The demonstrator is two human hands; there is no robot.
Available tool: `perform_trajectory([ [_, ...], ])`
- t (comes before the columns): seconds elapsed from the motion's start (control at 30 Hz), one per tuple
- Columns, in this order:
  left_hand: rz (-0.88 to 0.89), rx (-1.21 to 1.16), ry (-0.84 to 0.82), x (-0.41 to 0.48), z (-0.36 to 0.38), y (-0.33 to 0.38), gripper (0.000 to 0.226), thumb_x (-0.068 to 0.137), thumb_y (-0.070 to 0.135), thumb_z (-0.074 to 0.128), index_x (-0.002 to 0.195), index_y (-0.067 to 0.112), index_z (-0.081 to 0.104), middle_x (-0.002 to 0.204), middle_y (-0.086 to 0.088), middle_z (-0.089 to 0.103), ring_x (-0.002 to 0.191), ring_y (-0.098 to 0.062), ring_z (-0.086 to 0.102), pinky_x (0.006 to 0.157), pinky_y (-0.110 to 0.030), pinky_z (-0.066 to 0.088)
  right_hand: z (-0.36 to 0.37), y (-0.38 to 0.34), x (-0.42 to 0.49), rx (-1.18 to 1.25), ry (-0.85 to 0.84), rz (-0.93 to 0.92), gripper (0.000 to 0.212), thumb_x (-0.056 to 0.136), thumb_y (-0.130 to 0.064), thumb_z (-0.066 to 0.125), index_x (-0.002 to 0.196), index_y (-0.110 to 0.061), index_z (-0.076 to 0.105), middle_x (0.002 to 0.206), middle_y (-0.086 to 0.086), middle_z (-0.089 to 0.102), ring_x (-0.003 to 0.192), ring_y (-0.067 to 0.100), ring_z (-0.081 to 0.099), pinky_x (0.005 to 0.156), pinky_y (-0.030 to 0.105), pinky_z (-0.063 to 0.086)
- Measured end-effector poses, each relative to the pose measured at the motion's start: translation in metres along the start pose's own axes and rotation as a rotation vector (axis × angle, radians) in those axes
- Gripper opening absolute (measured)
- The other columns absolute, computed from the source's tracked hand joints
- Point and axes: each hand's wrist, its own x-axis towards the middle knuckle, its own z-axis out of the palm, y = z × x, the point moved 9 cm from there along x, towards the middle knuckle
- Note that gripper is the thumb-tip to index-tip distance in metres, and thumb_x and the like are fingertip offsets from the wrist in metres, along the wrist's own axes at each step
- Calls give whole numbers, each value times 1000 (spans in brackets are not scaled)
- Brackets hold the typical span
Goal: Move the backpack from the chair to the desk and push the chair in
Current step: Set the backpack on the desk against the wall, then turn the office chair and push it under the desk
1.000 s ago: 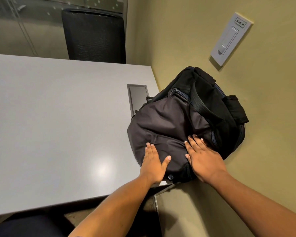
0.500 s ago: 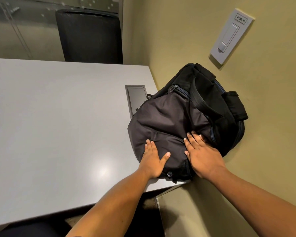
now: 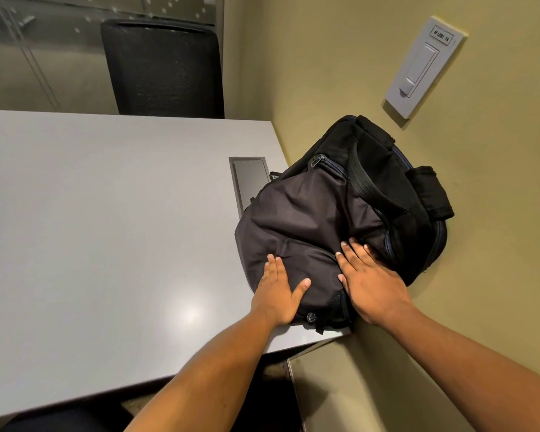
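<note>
The black and dark grey backpack (image 3: 318, 213) lies on the grey desk (image 3: 106, 229) at its right end, leaning against the olive wall. My left hand (image 3: 278, 294) rests flat on the pack's near lower left part, fingers spread. Beside it, my right hand (image 3: 371, 285) lies flat on the near right side, fingers spread toward the side seam. Neither hand grips fabric or a strap. A dark chair seat (image 3: 60, 420) shows at the bottom left, just below the desk's near edge.
A second black chair (image 3: 162, 67) stands behind the desk's far edge, before a frosted glass wall. A grey cable hatch (image 3: 250, 179) is set in the desk left of the pack. A white light switch (image 3: 424, 67) sits on the wall above the pack.
Both hands stay flat on the backpack in nearly the same spots. The view has shifted slightly, and the pack has barely moved.
</note>
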Motion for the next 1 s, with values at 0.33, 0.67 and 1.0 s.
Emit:
perform_trajectory([
  [0.33,75,226,-2,-30,-20,-13,88,93,68,26,152,10,-2,161,-8,-6,147,-22,0,117,-34,11,-15,-9,-26,62,120,-11,51,99,-35,27,145,-14,34,154,5,33,145,19,18,119,34,8],
  [0.67,35,314,123,-114,-23,-21,84,92,70,22,153,16,2,162,-2,-2,147,-20,-1,116,-32,8,-8,-55,-114,205,167,-27,60,98,-40,13,137,-10,48,146,7,44,140,23,32,114,34,14],
  [1.0,60,510,132,-261,-9,-1,76,96,65,15,153,16,9,162,-5,0,147,-25,-2,119,-39,7,1,-96,-256,456,235,4,47,100,-32,32,146,-19,33,156,-1,24,146,13,8,119,31,9],
])
